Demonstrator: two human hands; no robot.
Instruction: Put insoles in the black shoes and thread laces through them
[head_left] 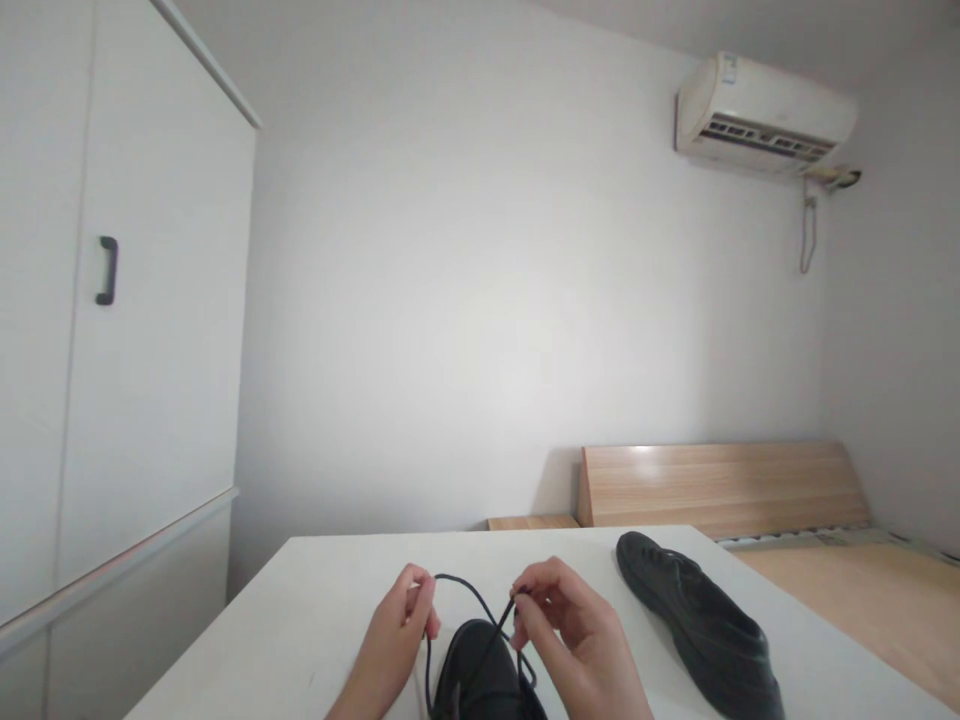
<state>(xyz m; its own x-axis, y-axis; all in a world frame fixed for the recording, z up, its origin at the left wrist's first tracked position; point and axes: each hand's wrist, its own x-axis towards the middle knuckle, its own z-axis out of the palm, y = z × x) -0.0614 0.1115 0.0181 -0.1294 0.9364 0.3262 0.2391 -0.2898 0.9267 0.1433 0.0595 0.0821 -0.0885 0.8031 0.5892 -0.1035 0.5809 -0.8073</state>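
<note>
Shoelace (pixel 459 582): head view; thin black cord, arched in a loop above the near edge of the surface (pixel 315 610), between the two hands.
Left hand (pixel 397 635): fingers (pixel 424 603) narrow, pinching the left end of the shoelace loop; a strand drops from them toward the shoe.
Right hand (pixel 581 640): fingertips closed on a second strand that slants down and left into the shoe.
Relation: the shoelace spans left to right from one pinch to the other; both hands are on it, and the strands cross between them.
Black shoe (pixel 480 680): dark and matte, right at the near edge below the hands, partly cut off by the frame.
Second shoe (pixel 701 625): same black, on the right side of the surface, toe pointing away, apart from the hands.
</note>
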